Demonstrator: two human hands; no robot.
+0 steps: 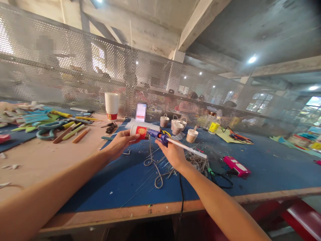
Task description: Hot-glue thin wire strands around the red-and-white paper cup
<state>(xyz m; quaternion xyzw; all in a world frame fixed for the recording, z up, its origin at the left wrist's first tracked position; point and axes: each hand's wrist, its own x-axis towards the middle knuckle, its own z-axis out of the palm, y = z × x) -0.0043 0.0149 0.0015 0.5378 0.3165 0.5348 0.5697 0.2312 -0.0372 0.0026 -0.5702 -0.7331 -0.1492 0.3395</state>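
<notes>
My left hand (119, 142) is closed around a white paper cup with a red band (138, 131), held on its side above the blue mat. My right hand (172, 153) grips a blue and purple glue gun (160, 136) with a clear glue stick (188, 147) sticking out of its back. The gun's nozzle points at the cup's red end, very close to it or touching. A black cord (181, 192) runs from the gun down over the table's front edge. A length of twine (153, 167) lies looped on the mat under my hands.
A stack of paper cups (111, 105) stands at the back. Several small cup baskets (177, 126) sit behind the glue gun. Teal scissors (48, 129) and coloured strips lie left. A pink tool (236, 166) lies right. A perforated metal screen (75, 67) closes the far side, with people behind it.
</notes>
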